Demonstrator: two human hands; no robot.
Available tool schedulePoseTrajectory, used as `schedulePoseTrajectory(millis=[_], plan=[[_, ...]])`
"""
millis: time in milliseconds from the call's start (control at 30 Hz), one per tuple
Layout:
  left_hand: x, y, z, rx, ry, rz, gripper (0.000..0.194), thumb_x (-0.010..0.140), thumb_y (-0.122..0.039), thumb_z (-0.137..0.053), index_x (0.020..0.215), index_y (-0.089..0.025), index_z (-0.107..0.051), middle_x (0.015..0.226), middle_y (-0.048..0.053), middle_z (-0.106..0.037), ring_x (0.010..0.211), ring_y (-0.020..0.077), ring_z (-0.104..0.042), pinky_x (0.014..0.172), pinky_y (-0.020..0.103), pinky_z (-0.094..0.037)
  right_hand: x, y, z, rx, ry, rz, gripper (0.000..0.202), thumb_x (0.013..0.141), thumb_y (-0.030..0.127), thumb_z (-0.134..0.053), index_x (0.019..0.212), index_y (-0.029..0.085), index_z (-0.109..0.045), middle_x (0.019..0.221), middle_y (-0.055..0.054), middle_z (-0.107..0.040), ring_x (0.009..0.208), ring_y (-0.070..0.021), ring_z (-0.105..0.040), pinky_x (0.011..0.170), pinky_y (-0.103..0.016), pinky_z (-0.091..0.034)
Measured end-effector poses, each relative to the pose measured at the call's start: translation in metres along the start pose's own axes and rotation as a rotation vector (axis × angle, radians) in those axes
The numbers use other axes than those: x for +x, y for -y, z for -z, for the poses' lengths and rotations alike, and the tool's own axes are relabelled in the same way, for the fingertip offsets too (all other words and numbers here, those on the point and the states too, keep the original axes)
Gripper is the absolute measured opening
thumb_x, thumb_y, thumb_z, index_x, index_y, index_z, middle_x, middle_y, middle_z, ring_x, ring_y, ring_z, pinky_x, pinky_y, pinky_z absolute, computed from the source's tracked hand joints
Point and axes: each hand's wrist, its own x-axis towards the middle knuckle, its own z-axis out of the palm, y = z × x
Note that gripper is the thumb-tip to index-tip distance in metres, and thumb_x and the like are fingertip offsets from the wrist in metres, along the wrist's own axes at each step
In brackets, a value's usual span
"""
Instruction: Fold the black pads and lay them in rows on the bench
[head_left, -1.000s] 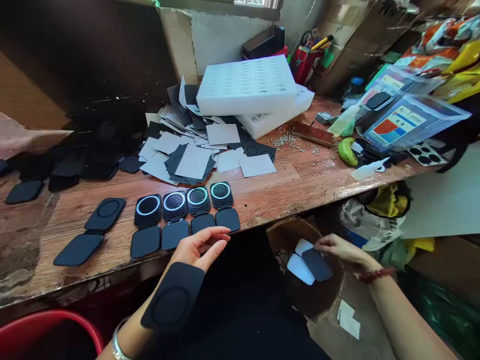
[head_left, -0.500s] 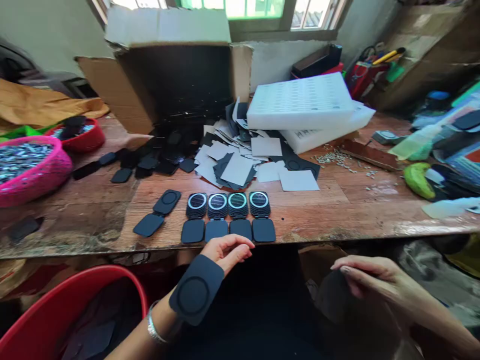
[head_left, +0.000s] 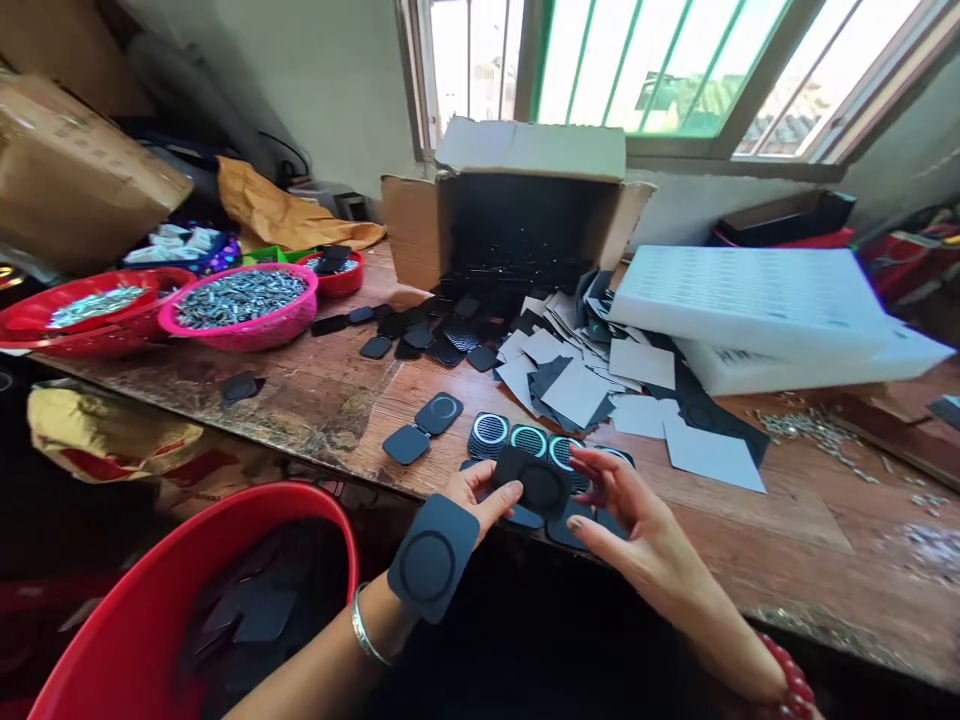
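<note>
At the workbench edge point(head_left: 315, 420), my left hand point(head_left: 486, 507) pinches a black circle-marked pad point(head_left: 536, 484), my right hand point(head_left: 641, 520) beside it, fingers parted, seemingly empty; ringed hinged cases point(head_left: 528, 441) lie opened in a row, this pad and another pad point(head_left: 430, 557) on my wrist, I judge, unplaced.

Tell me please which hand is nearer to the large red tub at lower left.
Left. The left hand, pinching a black piece, is to the right of the large red tub; the right hand is farther right, beyond the left hand.
</note>
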Motion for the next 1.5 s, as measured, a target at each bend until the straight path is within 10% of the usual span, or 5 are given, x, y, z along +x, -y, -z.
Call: schedulePoseTrajectory(millis=[233, 567, 833, 1067, 1500], plan=[[0.002, 0.018, 0.014, 0.242, -0.167, -0.144, 0.041, 0.078, -0.034, -0.069, 0.116, -0.018, -0.063, 0.113, 0.009, -0.063, 0.098, 0.0231, -0.062, 0.091, 0.036, -0.051, 0.022, -0.02, -0.05, 0.188, -0.238, -0.118, 0.03, 0.079, 0.05, -0.073, 0.086, 0.021, -0.071, 0.093, -0.003, -0.068, 0.083, -0.0188, -0.059, 0.076, -0.029, -0.049], [0.033, 0.039, 0.035, 0.893, -0.271, -0.249, 0.105, 0.063, -0.018, -0.079, 0.152, -0.025, -0.025, 0.139, 0.016, -0.035, 0.132, 0.0359, -0.042, 0.111, 0.054, -0.033, 0.049, -0.024, -0.026, 0.218, -0.412, -0.143, 0.032, 0.068, 0.05, -0.081, 0.079, 0.022, -0.069, 0.08, -0.001, -0.063, 0.068, -0.0152, -0.055, 0.061, -0.027, -0.046], [0.046, 0.024, 0.068, 0.627, -0.291, -0.104, 0.094, 0.064, -0.012, -0.07, 0.15, -0.018, -0.032, 0.118, 0.012, -0.065, 0.112, 0.0292, -0.061, 0.104, 0.045, -0.043, 0.047, -0.025, -0.015, 0.126, -0.221, -0.22, 0.033, 0.072, 0.052, -0.078, 0.071, 0.021, -0.067, 0.073, -0.001, -0.059, 0.069, -0.0155, -0.05, 0.062, -0.027, -0.042], [0.019, -0.008, 0.066, 0.277, -0.176, 0.096, 0.035, 0.071, -0.028, -0.068, 0.104, -0.017, -0.073, 0.101, 0.006, -0.075, 0.094, 0.0233, -0.068, 0.089, 0.035, -0.053, 0.047, -0.006, -0.008, 0.252, -0.067, -0.316, 0.037, 0.063, 0.05, -0.085, 0.068, 0.018, -0.067, 0.077, -0.003, -0.06, 0.072, -0.0158, -0.051, 0.063, -0.027, -0.044], [0.008, -0.002, 0.076, 0.021, -0.396, 0.131, 0.058, 0.062, -0.039, -0.08, 0.113, -0.017, -0.065, 0.094, 0.004, -0.074, 0.082, 0.0191, -0.07, 0.076, 0.029, -0.056, 0.048, -0.04, 0.007, 0.654, -0.194, -0.402, 0.037, 0.051, 0.039, -0.095, 0.064, 0.018, -0.067, 0.073, 0.002, -0.06, 0.075, -0.0128, -0.059, 0.084, -0.036, -0.057]])
